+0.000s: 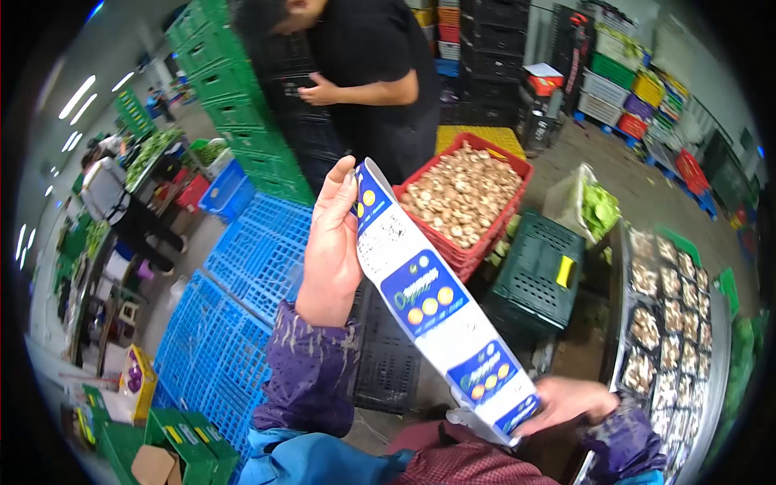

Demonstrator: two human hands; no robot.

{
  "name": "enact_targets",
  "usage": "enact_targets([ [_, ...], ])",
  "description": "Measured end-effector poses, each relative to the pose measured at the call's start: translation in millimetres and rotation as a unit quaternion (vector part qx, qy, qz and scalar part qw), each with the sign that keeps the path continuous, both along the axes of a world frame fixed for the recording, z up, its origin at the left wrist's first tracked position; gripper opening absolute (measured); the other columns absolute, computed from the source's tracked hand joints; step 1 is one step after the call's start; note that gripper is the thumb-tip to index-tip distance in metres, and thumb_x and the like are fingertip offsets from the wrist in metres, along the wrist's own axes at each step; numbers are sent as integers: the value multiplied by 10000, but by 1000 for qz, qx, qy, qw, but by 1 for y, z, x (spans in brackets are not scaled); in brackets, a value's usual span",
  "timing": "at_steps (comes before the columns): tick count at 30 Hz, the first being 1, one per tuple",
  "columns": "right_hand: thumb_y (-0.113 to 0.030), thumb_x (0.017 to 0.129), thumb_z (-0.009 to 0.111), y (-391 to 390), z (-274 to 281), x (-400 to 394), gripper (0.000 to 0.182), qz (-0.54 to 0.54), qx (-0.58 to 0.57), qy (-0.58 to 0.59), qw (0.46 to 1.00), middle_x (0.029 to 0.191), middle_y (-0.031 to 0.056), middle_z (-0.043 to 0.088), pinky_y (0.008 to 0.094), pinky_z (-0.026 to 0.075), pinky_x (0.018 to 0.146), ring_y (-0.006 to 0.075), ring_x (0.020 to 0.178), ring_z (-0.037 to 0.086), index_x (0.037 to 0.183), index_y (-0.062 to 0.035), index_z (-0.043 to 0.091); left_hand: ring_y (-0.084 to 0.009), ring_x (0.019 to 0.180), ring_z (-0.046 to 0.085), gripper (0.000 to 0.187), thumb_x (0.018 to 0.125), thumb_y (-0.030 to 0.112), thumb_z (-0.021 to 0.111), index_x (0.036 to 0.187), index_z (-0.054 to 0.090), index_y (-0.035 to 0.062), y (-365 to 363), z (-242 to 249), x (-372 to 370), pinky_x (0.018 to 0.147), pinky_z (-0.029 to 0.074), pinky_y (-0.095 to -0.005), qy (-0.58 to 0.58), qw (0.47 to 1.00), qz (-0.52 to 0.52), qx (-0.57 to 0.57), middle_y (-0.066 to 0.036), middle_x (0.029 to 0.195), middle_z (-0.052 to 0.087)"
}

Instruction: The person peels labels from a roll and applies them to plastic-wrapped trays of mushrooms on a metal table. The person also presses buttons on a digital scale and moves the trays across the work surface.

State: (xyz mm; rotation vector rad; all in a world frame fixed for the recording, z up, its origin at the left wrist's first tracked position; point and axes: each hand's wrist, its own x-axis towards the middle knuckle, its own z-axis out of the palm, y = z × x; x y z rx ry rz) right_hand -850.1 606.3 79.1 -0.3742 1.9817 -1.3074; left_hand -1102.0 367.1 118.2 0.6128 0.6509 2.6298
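A long strip of blue and white printed labels [424, 293] stretches diagonally between my hands. My left hand [330, 246] pinches its upper end between thumb and fingers. At the lower right, my right hand [566, 402] grips the other end near my body. Beyond the strip stands a red crate [521, 171] heaped with brown mushrooms [461, 194]. To my right, packed trays of mushrooms [644, 327] lie in rows on a metal table [722, 356].
Blue plastic pallets [212, 343] lie at the left, by stacked green crates [230, 105]. A person in black [376, 73] stands ahead; another person [109, 194] is far left. A dark green crate [537, 271] and a bin of leafy greens [598, 212] stand right of centre.
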Motion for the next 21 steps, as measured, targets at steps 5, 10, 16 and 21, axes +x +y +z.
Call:
enact_targets([
  [5,-107,711,696,87,63,-73,185,-266,236,315,880,747,49,645,249,465,628,90,666,562,875,-24,669,-150,934,609,247,925,94,472,1171,493,73,-38,21,-6,848,511,-333,48,988,146,18,-52,1015,613],
  [10,-43,877,526,98,150,-102,112,-460,170,652,578,875,8,554,206,417,735,71,822,518,966,17,559,-107,783,512,269,915,110,500,1184,490,94,-24,36,13,657,452,-237,42,992,111,35,-14,969,547],
  [16,-179,762,640,31,89,-43,385,-356,13,292,888,984,74,588,277,461,798,168,880,568,1091,-13,531,-185,951,590,302,885,54,518,1171,477,-31,39,30,34,860,474,-301,80,983,31,-164,-139,1061,586],
  [21,-232,692,701,43,40,2,419,-378,204,496,755,1003,61,561,339,459,742,216,893,559,1040,-60,544,-130,973,555,263,864,14,481,1105,576,-33,125,-33,102,870,432,-272,192,864,-196,-422,-96,1046,605],
])
